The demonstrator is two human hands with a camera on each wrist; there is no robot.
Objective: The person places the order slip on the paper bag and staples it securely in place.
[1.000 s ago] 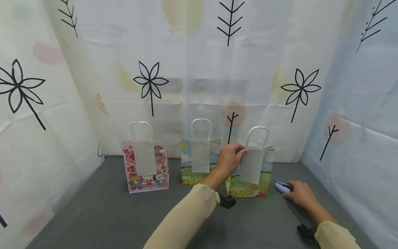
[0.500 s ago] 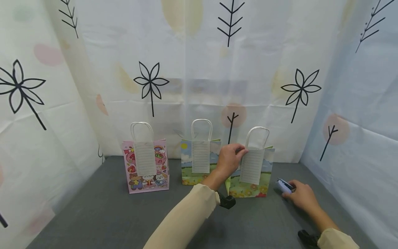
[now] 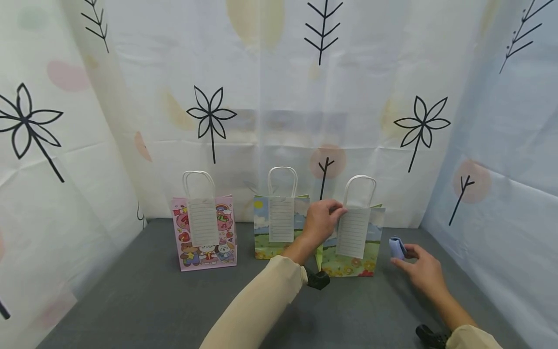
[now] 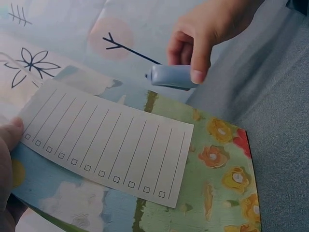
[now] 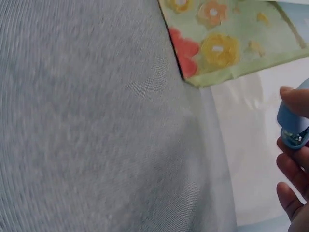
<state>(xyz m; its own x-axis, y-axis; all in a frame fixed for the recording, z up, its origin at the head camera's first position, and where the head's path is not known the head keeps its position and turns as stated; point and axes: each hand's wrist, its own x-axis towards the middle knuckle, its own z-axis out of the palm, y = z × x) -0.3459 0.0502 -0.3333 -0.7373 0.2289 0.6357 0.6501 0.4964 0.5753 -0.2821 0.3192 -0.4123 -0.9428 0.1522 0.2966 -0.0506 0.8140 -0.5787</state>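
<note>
At the right, a paper gift bag printed with a flowery meadow stands upright with its white handle up. A white lined slip with a row of small checkboxes lies against its front. My left hand pinches the slip's upper corner against the bag's top edge, thumb in front and fingers behind. My right hand grips a small pale blue stapler between thumb and fingers, just right of the bag. In the right wrist view, metal parts show at the end of the stapler.
A matching meadow bag stands in the middle and a pink cartoon bag at the left, each with a lined slip on its front. They rest on a grey table, with a printed white curtain behind and at both sides.
My right hand has moved up a little, lifting the stapler and turning it from lying lengthwise to more upright. My left hand stays at the slip's corner, almost unmoved.
</note>
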